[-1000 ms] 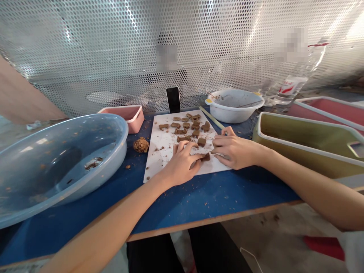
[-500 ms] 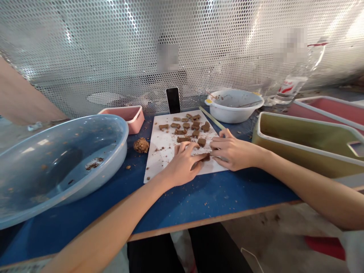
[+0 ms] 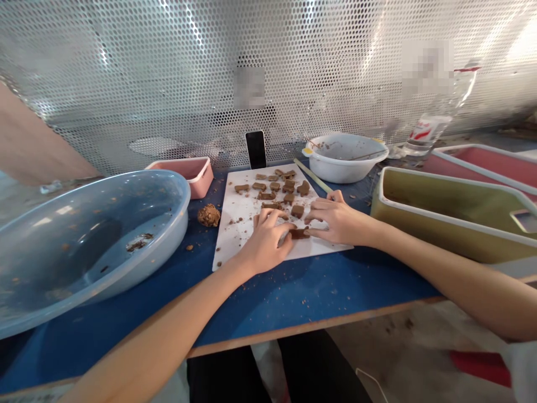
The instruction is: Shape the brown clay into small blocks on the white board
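Observation:
A small strip of brown clay lies low over the near part of a white board, between my two hands. My left hand pinches its left end with thumb and fingers. At its right end, my right hand grips it with curled fingertips. Several shaped brown clay pieces, among them a squarish one and a knobbed one, sit on the board beyond my hands. Crumbs are scattered around them. A rough clay lump rests on the blue table just left of the board.
To the left stands a large blue basin, with a pink bin behind it. A phone leans at the back. Rightward are a pale stick, a white basin, a green bin and a plastic bottle.
My hands have drawn slightly apart, showing more of the clay strip between them. My right hand has shifted a little left and away from me.

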A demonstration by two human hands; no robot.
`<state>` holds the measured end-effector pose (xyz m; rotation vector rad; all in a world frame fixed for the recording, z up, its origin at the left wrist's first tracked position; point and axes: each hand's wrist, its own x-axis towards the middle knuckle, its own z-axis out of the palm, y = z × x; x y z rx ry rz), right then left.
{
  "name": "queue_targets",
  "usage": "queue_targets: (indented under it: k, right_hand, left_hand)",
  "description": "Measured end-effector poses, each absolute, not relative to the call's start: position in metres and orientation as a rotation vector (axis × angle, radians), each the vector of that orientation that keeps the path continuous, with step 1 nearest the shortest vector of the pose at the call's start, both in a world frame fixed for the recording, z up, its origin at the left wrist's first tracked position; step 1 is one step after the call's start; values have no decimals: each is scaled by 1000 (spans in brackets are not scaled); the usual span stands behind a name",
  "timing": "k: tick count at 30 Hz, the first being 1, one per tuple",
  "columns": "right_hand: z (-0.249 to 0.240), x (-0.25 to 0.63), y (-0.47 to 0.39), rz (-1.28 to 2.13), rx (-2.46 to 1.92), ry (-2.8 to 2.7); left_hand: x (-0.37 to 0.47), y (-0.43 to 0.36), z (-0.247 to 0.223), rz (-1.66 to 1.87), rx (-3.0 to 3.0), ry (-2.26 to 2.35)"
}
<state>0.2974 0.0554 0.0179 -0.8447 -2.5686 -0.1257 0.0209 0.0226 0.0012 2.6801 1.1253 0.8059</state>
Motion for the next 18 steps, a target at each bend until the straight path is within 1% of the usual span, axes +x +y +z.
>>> queue_targets:
  k: [4, 8, 18]
  right_hand:
    - [9, 295, 58, -78, -891, -2566]
    - [10, 296, 58, -14, -874, -2591]
    - [12, 308, 72, 47, -694, -2661]
  left_hand:
    - [21, 22, 2, 794, 2675, 1128]
    - [20, 22, 3, 796, 2669, 1121]
    - [18, 23, 1, 830, 2665, 1098]
